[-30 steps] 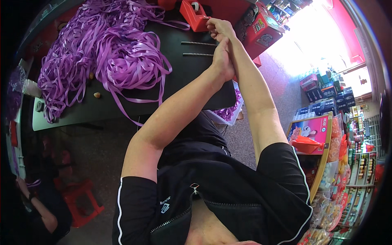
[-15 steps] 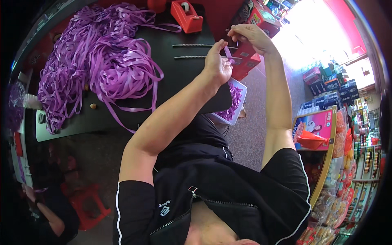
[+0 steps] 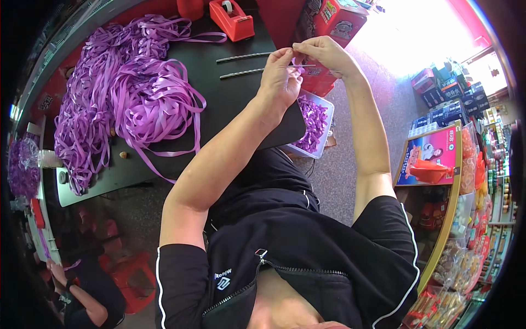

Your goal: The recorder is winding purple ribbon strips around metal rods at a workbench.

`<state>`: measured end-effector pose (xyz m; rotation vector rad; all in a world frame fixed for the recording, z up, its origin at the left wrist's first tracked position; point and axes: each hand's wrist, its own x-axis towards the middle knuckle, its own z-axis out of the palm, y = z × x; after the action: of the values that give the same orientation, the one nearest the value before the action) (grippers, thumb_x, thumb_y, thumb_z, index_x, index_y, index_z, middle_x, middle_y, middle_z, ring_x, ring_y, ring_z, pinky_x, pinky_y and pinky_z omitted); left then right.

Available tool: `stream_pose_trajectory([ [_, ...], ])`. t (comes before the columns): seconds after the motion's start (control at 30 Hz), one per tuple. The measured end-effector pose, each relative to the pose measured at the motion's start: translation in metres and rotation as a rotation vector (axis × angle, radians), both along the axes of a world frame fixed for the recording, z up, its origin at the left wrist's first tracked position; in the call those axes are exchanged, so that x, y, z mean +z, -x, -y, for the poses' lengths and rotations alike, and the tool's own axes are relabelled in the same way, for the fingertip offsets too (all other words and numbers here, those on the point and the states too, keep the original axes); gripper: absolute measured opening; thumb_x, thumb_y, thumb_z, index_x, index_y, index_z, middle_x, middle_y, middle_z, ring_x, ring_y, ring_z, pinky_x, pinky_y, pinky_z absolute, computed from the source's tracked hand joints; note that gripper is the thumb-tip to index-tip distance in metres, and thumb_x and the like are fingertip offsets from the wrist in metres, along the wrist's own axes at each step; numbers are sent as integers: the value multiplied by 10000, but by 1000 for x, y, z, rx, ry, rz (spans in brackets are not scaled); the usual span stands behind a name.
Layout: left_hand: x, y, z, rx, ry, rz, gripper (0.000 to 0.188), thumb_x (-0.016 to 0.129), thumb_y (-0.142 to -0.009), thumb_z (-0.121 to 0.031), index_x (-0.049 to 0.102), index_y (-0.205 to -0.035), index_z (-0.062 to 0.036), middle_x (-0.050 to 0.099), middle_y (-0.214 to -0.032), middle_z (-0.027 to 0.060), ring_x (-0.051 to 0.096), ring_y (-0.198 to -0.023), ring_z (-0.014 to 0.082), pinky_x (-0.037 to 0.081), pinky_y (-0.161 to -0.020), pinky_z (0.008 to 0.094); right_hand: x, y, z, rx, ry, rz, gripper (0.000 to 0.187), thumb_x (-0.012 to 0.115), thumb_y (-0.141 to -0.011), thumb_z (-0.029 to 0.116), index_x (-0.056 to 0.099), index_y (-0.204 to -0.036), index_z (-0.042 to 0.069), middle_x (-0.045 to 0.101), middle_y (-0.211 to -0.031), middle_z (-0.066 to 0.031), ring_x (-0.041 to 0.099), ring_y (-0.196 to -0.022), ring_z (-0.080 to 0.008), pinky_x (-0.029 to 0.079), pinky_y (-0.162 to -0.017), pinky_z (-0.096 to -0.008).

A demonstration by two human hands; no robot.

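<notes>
My left hand (image 3: 279, 79) is closed over a short piece of purple ribbon (image 3: 298, 67), which shows at its fingers. Thumb and fingertips of my right hand (image 3: 329, 55) are pinched together and meet the left fingertips; what lies between them is too small to make out. Two twisted metal rods lie side by side on the dark table. The farther rod (image 3: 241, 57) ends near my left hand, while the nearer rod (image 3: 241, 73) passes behind it, its thin end showing beyond. A big tangled heap of purple ribbon (image 3: 156, 104) covers the table's left part.
Under the table's right edge is a white bin (image 3: 329, 118) of cut purple pieces. A red tape dispenser (image 3: 233, 21) stands at the back, beside red boxes (image 3: 339, 22). Packed shelves line the right. Another person's hand (image 3: 57, 274) holds ribbon at lower left, near a red stool (image 3: 134, 282).
My right hand has come left, and its fingertips now meet those of my left hand, where a gap was before. The whole view has shifted slightly.
</notes>
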<state>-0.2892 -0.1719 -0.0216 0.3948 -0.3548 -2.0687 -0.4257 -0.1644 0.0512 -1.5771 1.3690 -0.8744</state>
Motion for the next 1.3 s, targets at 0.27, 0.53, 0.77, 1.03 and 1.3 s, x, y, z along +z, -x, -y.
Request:
stream_pose_trajectory([
  [0.27, -2, -2, 4, -69, 15, 61, 228, 652, -876, -272, 505, -1046, -235, 517, -1057, 128, 494, -930, 304, 401, -742, 403, -10, -2, -15, -266, -115, 524, 346, 620, -900, 325, 685, -953, -10, 653, -840, -11, 365, -508, -15, 290, -467, -162],
  [0.53, -3, -5, 5, -85, 60, 48, 256, 665, -866, -272, 515, -1069, -227, 534, -1013, 124, 500, -906, 294, 412, -724, 395, -29, -4, -28, -168, 163, 305, 286, 663, -862, 223, 678, -1062, 20, 673, -942, -12, 552, -775, -53, 437, -710, -226],
  [0.77, 6, -8, 0, -85, -14, 51, 325, 597, -898, -272, 476, -1197, -233, 482, -1095, 184, 481, -938, 308, 401, -761, 401, -27, 14, -12, -208, 116, 205, 231, 662, -843, 192, 686, -983, 9, 664, -895, -22, 579, -838, -92, 431, -800, -235],
  [1.03, 28, -15, -10, -151, -195, -46, 487, 547, -897, -307, 374, -1338, -193, 75, -1460, 329, 224, -1309, 397, 204, -1053, 418, -7, 30, 46, 207, -127, -411, 197, 595, -815, 206, 661, -824, 20, 585, -732, 2, 519, -713, -82, 403, -686, -242],
  [1.3, 28, -16, -10, -134, -162, -83, 513, 542, -897, -288, 358, -1364, -179, -31, -1477, 352, 28, -1404, 431, 11, -1129, 464, -10, 16, 62, 237, -124, -670, 285, 643, -732, 289, 682, -750, 7, 585, -648, -13, 529, -621, -120, 415, -585, -288],
])
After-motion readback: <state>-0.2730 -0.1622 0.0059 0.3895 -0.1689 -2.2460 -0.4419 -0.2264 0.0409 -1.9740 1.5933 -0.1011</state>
